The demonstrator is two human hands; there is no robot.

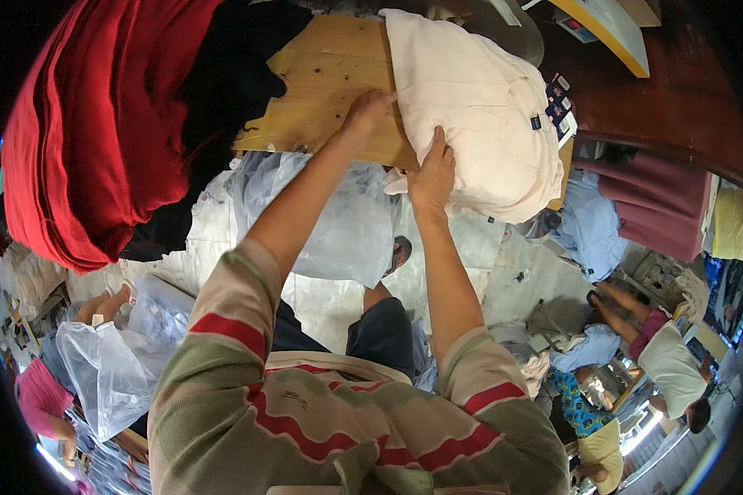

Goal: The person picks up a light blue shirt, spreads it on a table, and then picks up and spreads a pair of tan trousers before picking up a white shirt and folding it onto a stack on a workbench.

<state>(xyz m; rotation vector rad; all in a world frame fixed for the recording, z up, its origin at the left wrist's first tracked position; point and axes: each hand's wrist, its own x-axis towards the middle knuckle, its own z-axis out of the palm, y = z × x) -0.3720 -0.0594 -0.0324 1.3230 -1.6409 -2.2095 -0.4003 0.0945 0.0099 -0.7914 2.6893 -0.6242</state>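
A stack of folded cream garments with several dark tags along its right side lies on a wooden board. My left hand is at the left edge of the stack, its fingers closed on the cloth there. Lower down, my right hand grips the near left corner, one finger lying along the top and the others partly hidden by the cloth. A small flap of cream cloth shows to the left of that hand.
On the left, a tall pile of red cloth stands beside black cloth. A clear plastic bag hangs below the board. Maroon cloth lies at right under a dark wooden surface. Other people sit at both lower sides.
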